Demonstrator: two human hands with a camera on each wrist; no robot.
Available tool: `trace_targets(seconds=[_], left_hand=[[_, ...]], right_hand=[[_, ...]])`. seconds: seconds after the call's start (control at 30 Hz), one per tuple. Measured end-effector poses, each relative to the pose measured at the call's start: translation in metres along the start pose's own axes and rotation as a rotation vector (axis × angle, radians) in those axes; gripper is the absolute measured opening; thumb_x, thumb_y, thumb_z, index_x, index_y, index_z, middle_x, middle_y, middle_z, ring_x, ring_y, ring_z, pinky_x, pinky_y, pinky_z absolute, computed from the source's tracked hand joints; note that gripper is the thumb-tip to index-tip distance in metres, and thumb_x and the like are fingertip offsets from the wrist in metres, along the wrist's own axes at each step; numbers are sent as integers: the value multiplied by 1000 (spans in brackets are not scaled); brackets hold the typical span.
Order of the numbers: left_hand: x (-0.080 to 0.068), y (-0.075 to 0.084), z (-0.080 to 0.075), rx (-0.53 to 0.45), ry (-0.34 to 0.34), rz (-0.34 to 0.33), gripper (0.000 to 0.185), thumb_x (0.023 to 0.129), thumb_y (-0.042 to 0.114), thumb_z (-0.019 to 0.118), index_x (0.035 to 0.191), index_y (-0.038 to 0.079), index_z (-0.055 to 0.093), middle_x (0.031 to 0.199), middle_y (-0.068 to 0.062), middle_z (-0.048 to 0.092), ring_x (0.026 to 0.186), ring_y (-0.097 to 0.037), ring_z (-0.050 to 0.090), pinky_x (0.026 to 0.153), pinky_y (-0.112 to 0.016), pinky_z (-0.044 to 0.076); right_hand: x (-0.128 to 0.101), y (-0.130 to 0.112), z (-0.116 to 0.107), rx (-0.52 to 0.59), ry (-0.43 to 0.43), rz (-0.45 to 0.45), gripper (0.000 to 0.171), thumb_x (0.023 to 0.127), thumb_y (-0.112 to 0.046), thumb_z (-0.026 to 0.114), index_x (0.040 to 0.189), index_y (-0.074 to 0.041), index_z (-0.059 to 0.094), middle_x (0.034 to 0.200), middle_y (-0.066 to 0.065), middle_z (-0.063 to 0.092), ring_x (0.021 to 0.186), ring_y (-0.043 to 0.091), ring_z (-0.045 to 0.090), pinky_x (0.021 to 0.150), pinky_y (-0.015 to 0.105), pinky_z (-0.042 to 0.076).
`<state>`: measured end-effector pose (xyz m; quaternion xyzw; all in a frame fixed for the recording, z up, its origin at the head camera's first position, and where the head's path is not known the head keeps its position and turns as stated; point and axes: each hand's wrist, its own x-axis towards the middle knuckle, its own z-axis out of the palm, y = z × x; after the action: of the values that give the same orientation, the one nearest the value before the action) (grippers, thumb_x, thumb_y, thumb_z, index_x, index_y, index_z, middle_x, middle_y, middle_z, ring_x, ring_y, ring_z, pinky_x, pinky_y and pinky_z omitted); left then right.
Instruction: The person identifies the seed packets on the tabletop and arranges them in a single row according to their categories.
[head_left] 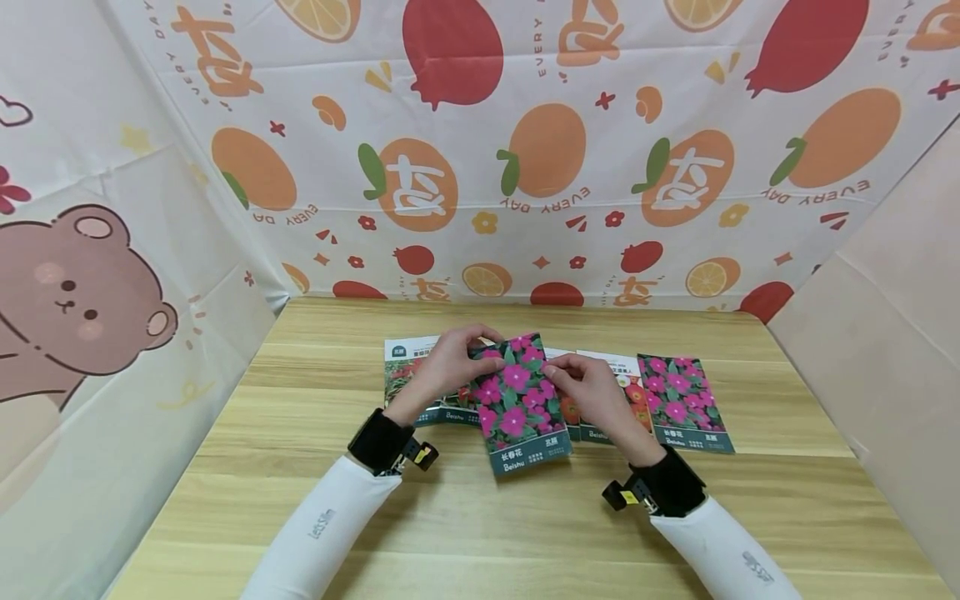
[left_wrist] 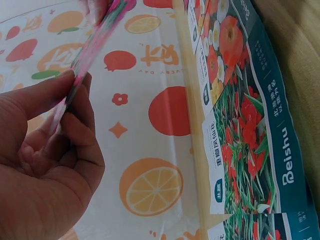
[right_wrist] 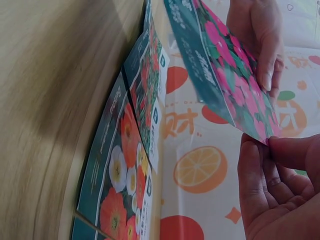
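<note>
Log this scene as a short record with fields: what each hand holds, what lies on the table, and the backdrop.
held packet: pink-flower seed packet, lifted off the table, gripped from both sides
left hand: pinches the packet's left top edge
right hand: pinches its right edge
on table: row of seed packets lying flat, among them a pink-flower one at the right end and a red-flower one
backdrop: fruit-print cloth behind, bear print at left
</note>
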<state>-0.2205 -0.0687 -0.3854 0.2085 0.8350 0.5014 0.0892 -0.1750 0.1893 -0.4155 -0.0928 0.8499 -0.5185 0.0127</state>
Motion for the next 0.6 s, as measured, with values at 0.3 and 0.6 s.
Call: trace_targets(seconds=[0.3,0.6], left_hand=[[-5,-14,-6,-88,-39,-13,53,100,32,72,146,13,54,114,-6,73,104,-33,71,91,-44,57],[-16,-28,-21,-11,34,-21,46,103,34,67,143,13,58,121,-6,70,107,-25,68,91,-41,57]], right_hand=[[-7,13,-29,-12,58,45,28,107,-23,60,121,0,71,100,11,73,88,20,70,84,44,60],[-21,22,-74,-58,147,159,44,108,-34,57,133,1,66,107,15,71,89,16,67,74,25,56]])
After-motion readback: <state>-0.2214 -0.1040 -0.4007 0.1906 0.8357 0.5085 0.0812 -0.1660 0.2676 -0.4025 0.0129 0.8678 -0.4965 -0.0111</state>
